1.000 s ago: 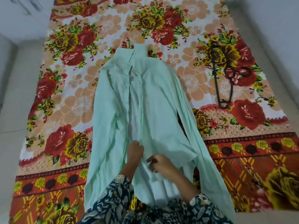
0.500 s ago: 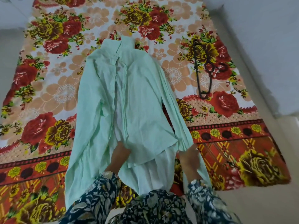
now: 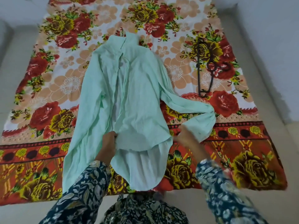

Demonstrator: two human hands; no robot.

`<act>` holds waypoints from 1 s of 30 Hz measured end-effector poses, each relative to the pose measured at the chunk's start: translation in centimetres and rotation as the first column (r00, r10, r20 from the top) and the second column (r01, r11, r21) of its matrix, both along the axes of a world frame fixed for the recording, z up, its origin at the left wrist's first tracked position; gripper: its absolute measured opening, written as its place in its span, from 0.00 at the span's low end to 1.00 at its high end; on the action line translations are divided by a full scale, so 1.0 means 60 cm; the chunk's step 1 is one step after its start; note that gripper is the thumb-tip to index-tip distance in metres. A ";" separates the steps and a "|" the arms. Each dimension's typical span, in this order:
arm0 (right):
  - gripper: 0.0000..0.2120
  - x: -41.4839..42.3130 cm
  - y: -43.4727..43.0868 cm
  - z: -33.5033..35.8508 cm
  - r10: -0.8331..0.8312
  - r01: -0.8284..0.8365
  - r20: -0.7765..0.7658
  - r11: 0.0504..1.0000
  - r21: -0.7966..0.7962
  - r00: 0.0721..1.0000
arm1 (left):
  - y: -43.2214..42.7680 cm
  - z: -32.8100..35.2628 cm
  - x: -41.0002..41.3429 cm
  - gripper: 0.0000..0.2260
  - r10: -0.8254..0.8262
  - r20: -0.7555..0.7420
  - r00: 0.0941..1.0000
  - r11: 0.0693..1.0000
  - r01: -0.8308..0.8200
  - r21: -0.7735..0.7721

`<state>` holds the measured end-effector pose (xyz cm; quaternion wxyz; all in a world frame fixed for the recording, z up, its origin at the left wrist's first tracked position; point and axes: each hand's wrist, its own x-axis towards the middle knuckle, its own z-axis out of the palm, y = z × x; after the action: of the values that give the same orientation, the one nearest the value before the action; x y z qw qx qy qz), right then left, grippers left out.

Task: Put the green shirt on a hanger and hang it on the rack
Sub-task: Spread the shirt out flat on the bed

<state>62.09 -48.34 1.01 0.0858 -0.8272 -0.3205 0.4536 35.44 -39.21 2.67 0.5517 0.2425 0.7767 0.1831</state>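
Note:
The pale green shirt (image 3: 135, 97) lies face up on a floral blanket, collar at the far end, front placket partly open. My left hand (image 3: 108, 143) pinches the lower front hem near the placket. My right hand (image 3: 186, 138), blurred, grips the cuff end of the shirt's right sleeve, which bends out to the right and folds back toward me. A dark hanger (image 3: 205, 68) rests flat on the blanket to the right of the shirt, apart from it. No rack is in view.
The floral blanket (image 3: 48, 110) covers a pale floor (image 3: 275, 143). A white wall runs along the right side. My patterned sleeves and lap fill the bottom edge.
My right hand left the shirt's hem, took the right sleeve and pulled it out sideways to the right. The left hand stayed at the lower front. The camera shifted.

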 end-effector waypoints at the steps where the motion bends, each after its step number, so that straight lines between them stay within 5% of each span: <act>1: 0.35 -0.031 -0.008 -0.022 0.044 -0.048 -0.077 0.998 -0.044 0.996 | -0.003 0.003 -0.007 0.13 0.021 0.070 0.997 1.000 -0.020 -0.013; 5: 0.14 -0.083 -0.014 -0.058 -0.358 0.381 -0.214 0.922 0.073 0.909 | -0.002 0.051 -0.026 0.11 0.005 0.361 0.932 1.000 0.005 -0.026; 7: 0.09 -0.065 -0.011 -0.053 -0.585 0.614 -0.200 0.776 0.144 0.786 | 0.002 0.059 -0.048 0.08 -0.038 0.400 0.916 0.999 0.045 -0.009; 9: 0.08 -0.048 -0.025 -0.025 -0.659 0.668 -0.131 0.701 0.250 0.741 | 0.001 0.056 -0.069 0.06 -0.070 0.345 0.936 0.998 0.068 0.020; 13: 0.06 -0.016 -0.089 0.033 -0.472 0.317 0.260 0.824 0.469 0.843 | -0.029 0.036 -0.064 0.10 -0.308 0.114 0.944 0.951 0.304 0.057; 16: 0.11 0.004 -0.141 0.041 -0.329 0.096 0.500 0.895 0.435 0.802 | -0.065 0.011 -0.041 0.13 -0.469 -0.105 0.877 0.879 0.476 0.042; 19: 0.13 0.011 -0.176 0.026 -0.117 -0.121 0.630 0.939 0.322 0.767 | -0.092 -0.016 -0.030 0.12 -0.412 -0.245 0.878 0.892 0.443 0.088; 23: 0.19 -0.005 -0.203 -0.017 0.225 -0.340 0.622 0.938 0.071 0.750 | -0.120 -0.033 -0.033 0.03 -0.288 -0.327 0.900 0.932 0.343 0.122; 30: 0.18 -0.020 -0.203 -0.039 0.385 -0.360 0.559 0.919 -0.161 0.734 | -0.147 -0.054 -0.065 0.03 -0.406 -0.442 0.800 0.874 0.481 0.068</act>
<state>60.91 -60.53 -1.33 -0.1259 -0.8459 -0.4805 0.1940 31.54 -48.06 -0.58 0.3780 0.4991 0.7774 0.0608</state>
